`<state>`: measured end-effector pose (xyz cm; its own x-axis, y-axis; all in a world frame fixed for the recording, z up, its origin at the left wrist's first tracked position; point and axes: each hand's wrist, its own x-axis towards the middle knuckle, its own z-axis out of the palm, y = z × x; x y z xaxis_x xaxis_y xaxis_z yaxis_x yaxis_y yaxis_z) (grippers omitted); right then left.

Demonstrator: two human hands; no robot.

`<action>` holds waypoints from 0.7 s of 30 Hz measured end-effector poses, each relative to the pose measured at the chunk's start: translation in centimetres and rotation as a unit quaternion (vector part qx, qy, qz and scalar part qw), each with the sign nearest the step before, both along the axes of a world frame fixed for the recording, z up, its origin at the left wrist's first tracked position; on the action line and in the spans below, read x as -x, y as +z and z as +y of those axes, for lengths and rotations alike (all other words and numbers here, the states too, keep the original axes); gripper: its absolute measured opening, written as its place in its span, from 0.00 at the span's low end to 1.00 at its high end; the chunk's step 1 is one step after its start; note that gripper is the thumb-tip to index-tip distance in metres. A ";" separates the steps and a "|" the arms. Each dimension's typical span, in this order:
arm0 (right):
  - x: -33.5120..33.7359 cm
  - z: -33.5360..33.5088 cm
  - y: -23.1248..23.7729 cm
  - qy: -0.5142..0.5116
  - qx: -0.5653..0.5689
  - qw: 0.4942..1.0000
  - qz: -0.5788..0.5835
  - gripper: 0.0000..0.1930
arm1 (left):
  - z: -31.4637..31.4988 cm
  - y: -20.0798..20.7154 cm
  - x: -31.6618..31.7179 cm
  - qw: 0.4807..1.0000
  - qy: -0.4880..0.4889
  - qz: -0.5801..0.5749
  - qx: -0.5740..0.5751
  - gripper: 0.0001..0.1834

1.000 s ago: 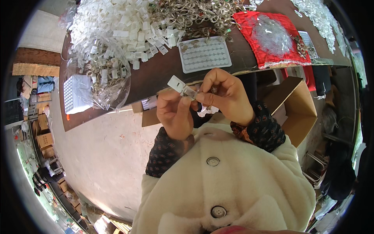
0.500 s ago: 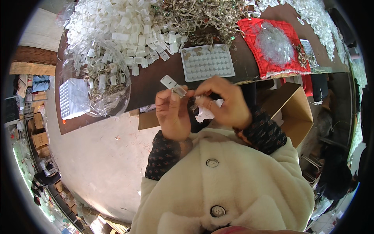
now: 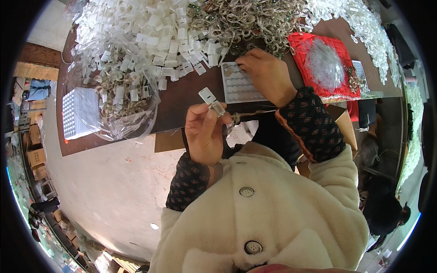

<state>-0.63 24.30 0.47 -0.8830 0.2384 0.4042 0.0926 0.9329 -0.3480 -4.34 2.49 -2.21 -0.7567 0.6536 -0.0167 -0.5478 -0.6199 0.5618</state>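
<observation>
Pinching a small hinged case [image 3: 212, 101], my left hand [image 3: 203, 135] had thumb and fingers clamped on its near part. The case stood open above the near edge of the table [image 3: 175, 98]. Its long axis ran obliquely, far left to near right: the white flap pointed far left, the clearer half lay by the thumb tip. A small cord bundle [image 3: 235, 119] hung just right of those fingers.

My right hand [image 3: 271, 75] reached over the pale tray [image 3: 238, 85], fingertips bunched at its far side, near some small tan discs [image 3: 229, 69]. Could not tell whether they had closed on one.

Handling note: I judged that a light pinch at the case's edges, thumb clear of the hinge, suited the left; for the right, a fingertip pick from above, without dragging the tray.

Farther out: white plastic pieces [image 3: 150, 27] heaped far left, coiled cords [image 3: 246, 18] far centre, and a red cloth [image 3: 298, 45] to the right, bearing clear strands [image 3: 324, 66].
</observation>
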 end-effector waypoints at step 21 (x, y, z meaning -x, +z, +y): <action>-0.6 -1.7 0.4 0.022 0.047 0.999 -0.012 0.08 | -0.3 -0.2 0.2 0.999 -0.014 -0.026 0.014 0.08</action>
<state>-0.01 22.60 0.83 -0.9026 0.2355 0.3605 0.0623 0.8999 -0.4317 -4.53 2.20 -2.36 -0.7359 0.6731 -0.0735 -0.5935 -0.5890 0.5486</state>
